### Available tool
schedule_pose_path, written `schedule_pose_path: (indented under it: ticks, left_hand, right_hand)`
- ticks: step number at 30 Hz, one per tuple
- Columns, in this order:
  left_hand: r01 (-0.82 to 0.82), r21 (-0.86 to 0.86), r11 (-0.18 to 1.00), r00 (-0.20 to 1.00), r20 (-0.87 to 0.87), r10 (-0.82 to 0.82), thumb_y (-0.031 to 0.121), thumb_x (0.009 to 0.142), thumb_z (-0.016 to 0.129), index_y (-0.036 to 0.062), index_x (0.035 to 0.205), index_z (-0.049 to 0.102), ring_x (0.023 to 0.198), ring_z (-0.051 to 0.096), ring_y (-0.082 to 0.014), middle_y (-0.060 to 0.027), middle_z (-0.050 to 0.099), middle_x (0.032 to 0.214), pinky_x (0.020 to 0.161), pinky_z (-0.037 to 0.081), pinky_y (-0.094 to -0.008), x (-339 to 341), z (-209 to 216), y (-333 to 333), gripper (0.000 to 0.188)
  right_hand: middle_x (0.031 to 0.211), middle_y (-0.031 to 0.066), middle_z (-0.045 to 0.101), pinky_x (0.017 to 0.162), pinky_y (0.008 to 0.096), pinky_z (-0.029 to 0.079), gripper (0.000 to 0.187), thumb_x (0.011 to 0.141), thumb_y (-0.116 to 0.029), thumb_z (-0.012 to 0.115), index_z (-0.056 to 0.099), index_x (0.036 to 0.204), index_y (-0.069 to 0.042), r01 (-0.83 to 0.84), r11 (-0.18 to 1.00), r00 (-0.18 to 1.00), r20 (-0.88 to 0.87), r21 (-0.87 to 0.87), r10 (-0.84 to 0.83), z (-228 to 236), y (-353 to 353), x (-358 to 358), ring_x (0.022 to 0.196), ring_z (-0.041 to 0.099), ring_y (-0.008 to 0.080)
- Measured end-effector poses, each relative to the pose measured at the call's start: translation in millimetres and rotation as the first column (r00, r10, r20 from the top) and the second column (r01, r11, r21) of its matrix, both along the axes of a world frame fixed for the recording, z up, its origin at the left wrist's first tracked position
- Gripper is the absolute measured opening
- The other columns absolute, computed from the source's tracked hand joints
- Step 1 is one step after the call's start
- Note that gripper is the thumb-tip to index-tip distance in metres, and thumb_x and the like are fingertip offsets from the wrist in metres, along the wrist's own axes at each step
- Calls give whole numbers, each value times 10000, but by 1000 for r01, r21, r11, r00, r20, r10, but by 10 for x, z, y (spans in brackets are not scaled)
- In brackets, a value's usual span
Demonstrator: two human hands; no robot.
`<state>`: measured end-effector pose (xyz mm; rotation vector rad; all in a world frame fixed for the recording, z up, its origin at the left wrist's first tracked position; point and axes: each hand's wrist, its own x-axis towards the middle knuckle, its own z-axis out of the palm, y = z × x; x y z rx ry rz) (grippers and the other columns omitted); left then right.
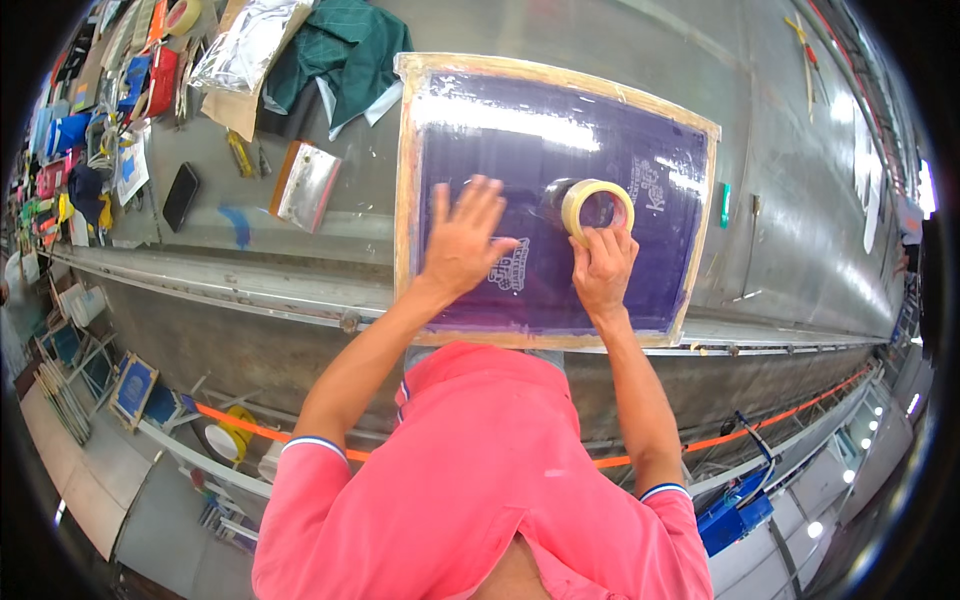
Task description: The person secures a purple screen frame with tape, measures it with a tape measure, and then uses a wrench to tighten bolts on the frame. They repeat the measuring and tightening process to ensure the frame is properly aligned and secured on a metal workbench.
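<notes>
A printing screen (560, 295) lies flat on the metal table before me, its purple mesh set in a pale wooden frame with light printed-looking designs on it. My left hand (463, 245) is over the left part of the mesh, palm down, fingers stretched out and empty; whether it touches the surface I cannot tell. A roll of pale yellow tape (572, 205) is gripped at its near edge by my right hand (604, 268), above the right part of the mesh. Those gripping fingers are curled and partly hide the roll's lower rim.
Left of the screen lie a green cloth (350, 60), a silvery packet (250, 45), a clear-fronted pouch (308, 187), a yellow-handled tool (240, 155) and a black phone (181, 197). A small green object (725, 205) sits to the right. Below stands a yellow bucket (238, 430).
</notes>
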<state>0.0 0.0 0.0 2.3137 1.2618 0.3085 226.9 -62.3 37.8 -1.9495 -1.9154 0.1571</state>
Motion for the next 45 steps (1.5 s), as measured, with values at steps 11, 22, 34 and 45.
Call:
schedule_pose_path:
  ticks: [11, 22, 34, 45]
  left_hand:
    - [-94, -121, 988, 847, 512, 143, 150, 905, 675, 15, 1286, 618, 1305, 477, -372, -178, 540, 1387, 1093, 359, -456, -84, 577, 275, 407]
    - [0, -214, 977, 641, 749, 165, 31, 869, 690, -32, 1119, 678, 1088, 634, -346, -186, 661, 1180, 930, 509, -405, 90, 705, 29, 258]
    - [-62, -449, 891, 713, 604, 355, 72, 829, 756, 13, 872, 575, 866, 588, -211, -113, 588, 880, 790, 486, -347, -25, 631, -182, 196]
    - [-572, -661, 485, 562, 115, 819, 82, 845, 762, 34, 827, 652, 655, 551, -80, 1, 625, 707, 622, 439, -235, -375, 83, 1057, 121]
  right_hand:
    - [848, 55, 635, 836, 400, 394, 220, 724, -63, 785, 676, 915, -55, -60, 995, 954, -289, 86, 83, 470, 25, -241, 905, 572, 278]
    - [829, 71, 632, 778, 396, 424, 253, 683, -39, 806, 661, 890, -28, -118, 992, 850, -521, -48, 76, 585, -51, -342, 865, 574, 286]
    - [846, 95, 661, 845, 415, 415, 283, 814, -240, 759, 678, 987, -30, -209, 884, 918, -396, -418, 30, 655, 96, -332, 824, 578, 281]
    - [703, 222, 674, 732, 421, 538, 454, 872, -454, 666, 732, 847, -5, 2, 726, 982, 138, -688, 128, 632, 1342, 539, 739, 685, 375]
